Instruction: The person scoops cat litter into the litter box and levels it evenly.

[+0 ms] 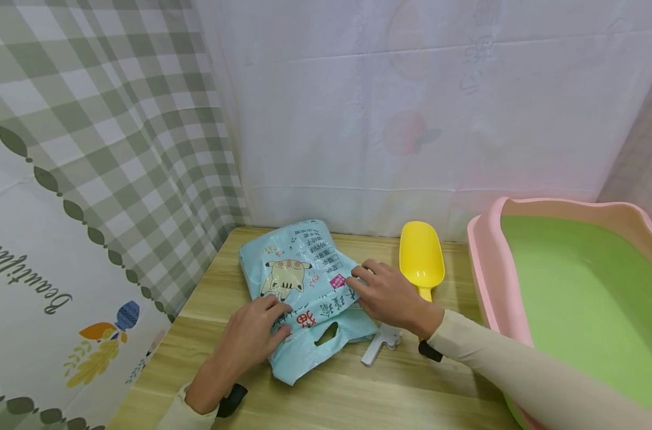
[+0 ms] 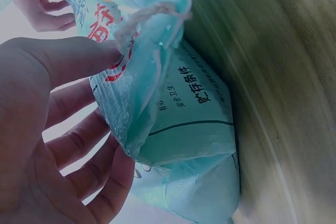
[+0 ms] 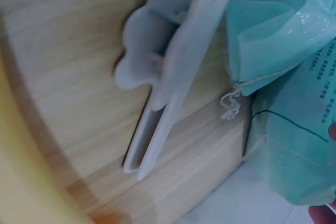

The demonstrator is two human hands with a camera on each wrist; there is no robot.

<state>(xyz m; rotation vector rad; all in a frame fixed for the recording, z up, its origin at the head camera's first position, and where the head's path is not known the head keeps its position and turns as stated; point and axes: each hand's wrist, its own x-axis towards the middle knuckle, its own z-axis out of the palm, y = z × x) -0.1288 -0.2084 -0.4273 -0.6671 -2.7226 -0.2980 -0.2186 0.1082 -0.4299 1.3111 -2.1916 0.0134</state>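
Note:
A light blue plastic bag [image 1: 299,272] printed with a cartoon cat and red characters lies on the wooden table [image 1: 358,394], its handle cut-out end toward me. My left hand [image 1: 277,316] pinches the bag's [image 2: 173,129] near left edge, thumb [image 2: 79,56] on top and fingers curled beneath. Over on the right edge of the bag, my right hand [image 1: 360,280] grips it with curled fingers. The right wrist view shows the bag's corner [image 3: 283,66] with a loose thread.
A yellow scoop [image 1: 421,257] lies just right of the bag. A white bag clip [image 1: 380,345] [image 3: 173,77] lies under my right wrist. A pink litter tray with a green inside [image 1: 487,269] fills the right. Cloth-covered walls stand behind and at left.

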